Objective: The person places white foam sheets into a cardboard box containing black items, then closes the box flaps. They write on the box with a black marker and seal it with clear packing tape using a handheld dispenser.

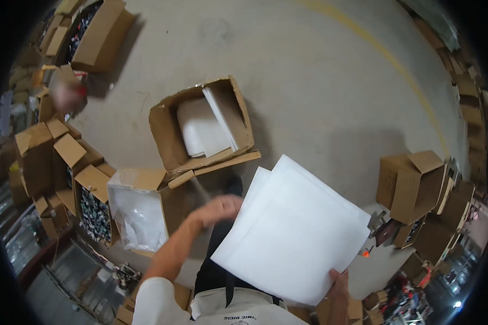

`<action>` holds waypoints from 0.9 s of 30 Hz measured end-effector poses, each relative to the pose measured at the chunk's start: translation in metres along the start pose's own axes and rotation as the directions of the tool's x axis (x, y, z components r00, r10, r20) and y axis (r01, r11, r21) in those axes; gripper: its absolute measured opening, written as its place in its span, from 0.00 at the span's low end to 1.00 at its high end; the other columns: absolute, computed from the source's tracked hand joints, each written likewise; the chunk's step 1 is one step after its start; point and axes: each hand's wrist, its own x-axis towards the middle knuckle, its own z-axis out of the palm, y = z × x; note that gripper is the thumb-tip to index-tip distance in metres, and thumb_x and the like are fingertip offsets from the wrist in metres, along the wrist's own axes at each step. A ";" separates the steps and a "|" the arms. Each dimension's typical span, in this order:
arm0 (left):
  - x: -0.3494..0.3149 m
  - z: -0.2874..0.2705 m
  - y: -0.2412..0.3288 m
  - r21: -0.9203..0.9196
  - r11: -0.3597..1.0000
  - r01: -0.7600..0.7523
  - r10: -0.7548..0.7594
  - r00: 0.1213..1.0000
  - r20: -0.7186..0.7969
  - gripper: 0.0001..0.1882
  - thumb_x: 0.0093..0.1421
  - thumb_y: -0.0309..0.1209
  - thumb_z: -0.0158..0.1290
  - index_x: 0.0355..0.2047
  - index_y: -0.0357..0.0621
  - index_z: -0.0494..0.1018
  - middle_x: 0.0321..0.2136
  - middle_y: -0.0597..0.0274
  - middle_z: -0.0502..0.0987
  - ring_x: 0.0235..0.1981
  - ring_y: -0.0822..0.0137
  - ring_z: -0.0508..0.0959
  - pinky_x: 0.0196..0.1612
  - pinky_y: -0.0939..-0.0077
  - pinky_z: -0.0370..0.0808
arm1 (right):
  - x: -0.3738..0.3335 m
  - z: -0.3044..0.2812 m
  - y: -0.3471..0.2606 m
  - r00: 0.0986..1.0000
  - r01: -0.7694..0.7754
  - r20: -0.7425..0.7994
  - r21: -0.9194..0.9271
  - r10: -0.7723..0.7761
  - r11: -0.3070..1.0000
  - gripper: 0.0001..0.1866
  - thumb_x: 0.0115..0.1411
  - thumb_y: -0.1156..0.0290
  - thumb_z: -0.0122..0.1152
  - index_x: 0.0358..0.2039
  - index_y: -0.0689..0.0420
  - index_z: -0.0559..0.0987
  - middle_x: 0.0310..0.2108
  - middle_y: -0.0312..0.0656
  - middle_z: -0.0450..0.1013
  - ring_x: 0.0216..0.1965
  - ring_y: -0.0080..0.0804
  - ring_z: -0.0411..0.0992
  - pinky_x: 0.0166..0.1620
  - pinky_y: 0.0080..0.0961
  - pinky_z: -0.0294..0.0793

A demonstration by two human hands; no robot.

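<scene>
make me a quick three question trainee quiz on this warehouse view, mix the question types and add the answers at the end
1. Multiple choice: What does the person's right hand grip?
a) a clear plastic bag
b) flat white sheets
c) a brown cardboard flap

2. True or false: The large brown cardboard box in the middle of the view, just beyond the sheets, is closed on top.

3. Fill in the blank: The curved painted line on the grey floor is ____ in colour.

Key:
1. b
2. False; it is open, with flat white pieces showing inside.
3. Yellow
</scene>
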 end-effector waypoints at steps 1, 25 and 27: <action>0.034 -0.037 0.004 -0.193 0.972 -0.132 0.109 0.986 -0.129 0.20 0.68 0.41 0.62 0.51 0.39 0.77 0.44 0.60 0.83 0.43 0.69 0.82 0.47 0.71 0.81 | 0.008 0.018 -0.005 1.000 -0.007 -0.007 0.027 0.007 1.000 0.41 0.50 0.75 0.72 0.64 0.65 0.67 0.55 0.49 0.75 0.53 0.46 0.77 0.56 0.43 0.80; -0.108 0.132 0.032 0.634 0.716 -0.293 0.643 0.632 -0.433 0.24 0.65 0.28 0.52 0.59 0.29 0.72 0.50 0.56 0.80 0.51 0.65 0.78 0.57 0.70 0.73 | -0.020 -0.108 0.137 0.967 0.163 0.090 0.497 -0.238 0.852 0.38 0.51 0.74 0.67 0.65 0.62 0.71 0.57 0.43 0.76 0.57 0.36 0.74 0.58 0.34 0.76; -0.106 0.198 -0.002 0.493 0.801 -0.339 0.525 0.793 -0.308 0.23 0.65 0.28 0.51 0.58 0.29 0.74 0.50 0.56 0.81 0.50 0.65 0.79 0.55 0.70 0.75 | -0.045 -0.137 0.123 0.932 0.222 0.119 0.558 -0.342 0.800 0.37 0.52 0.74 0.68 0.65 0.61 0.72 0.56 0.41 0.77 0.56 0.32 0.74 0.60 0.32 0.72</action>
